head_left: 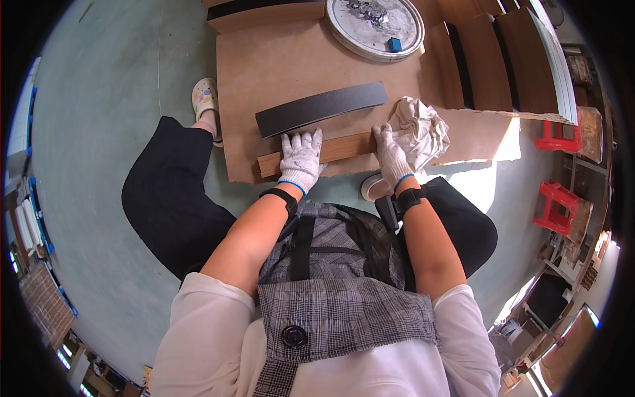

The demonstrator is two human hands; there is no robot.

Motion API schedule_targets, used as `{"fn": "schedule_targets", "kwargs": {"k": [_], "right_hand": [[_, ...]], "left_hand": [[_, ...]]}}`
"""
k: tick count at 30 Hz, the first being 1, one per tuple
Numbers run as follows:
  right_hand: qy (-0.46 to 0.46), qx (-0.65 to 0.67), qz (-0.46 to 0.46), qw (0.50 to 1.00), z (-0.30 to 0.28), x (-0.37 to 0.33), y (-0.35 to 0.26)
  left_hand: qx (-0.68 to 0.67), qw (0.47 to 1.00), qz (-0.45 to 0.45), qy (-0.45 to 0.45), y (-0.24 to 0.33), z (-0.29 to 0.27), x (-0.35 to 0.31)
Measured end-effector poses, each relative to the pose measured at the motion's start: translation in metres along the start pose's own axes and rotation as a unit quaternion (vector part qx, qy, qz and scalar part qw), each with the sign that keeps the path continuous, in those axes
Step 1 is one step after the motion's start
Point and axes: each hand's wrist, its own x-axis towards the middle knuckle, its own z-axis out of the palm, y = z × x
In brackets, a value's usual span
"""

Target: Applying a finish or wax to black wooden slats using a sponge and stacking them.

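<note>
Both my hands wear white knit gloves with blue cuffs. My left hand [301, 159] lies over the left part of a brown wood-grain strip stack [347, 147], fingers bent across it. At the right end of that stack, my right hand [391, 153] grips it, with fingertips over its far edge. Just beyond it lies a dark grey strip stack [322, 109], close to my left fingertips. A crumpled off-white cloth [420, 135] sits beside my right hand. Everything rests on a brown cardboard sheet [264, 73]. The undersides of both hands are hidden.
A round, stained white lid or tub [344, 33] bears a small blue cube [395, 45]. Brown and black panel stacks [483, 63] stand at the far right, another dark-topped stack [264, 13] at the far edge. Red stools [559, 206] stand on the right.
</note>
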Motion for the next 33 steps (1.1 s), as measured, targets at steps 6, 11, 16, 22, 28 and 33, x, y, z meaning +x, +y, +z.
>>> {"fn": "schedule_targets", "kwargs": {"k": [6,11,16,22,28,33], "right_hand": [[-0.016,0.231,0.155,0.96,0.004,0.007,-0.01],[-0.017,0.166,0.147,0.975,-0.013,0.0,-0.029],[-0.041,-0.064,0.016,0.997,-0.008,-0.001,-0.028],[0.11,0.354,0.22,0.902,-0.01,0.006,-0.04],[0.266,0.005,0.136,0.954,-0.039,-0.004,-0.07],[0.236,-0.221,0.129,0.938,-0.077,-0.011,-0.088]], "left_hand": [[0.002,1.0,-0.001,0.0,0.0,-0.002,-0.001],[0.007,1.0,0.0,0.008,0.001,-0.003,-0.001],[0.01,1.0,-0.007,-0.003,0.0,-0.006,-0.001],[0.001,1.0,-0.002,-0.001,0.002,-0.01,-0.003],[0.005,0.999,0.028,0.035,0.005,-0.018,-0.008],[0.018,0.999,0.023,-0.045,0.007,-0.027,-0.005]]}}
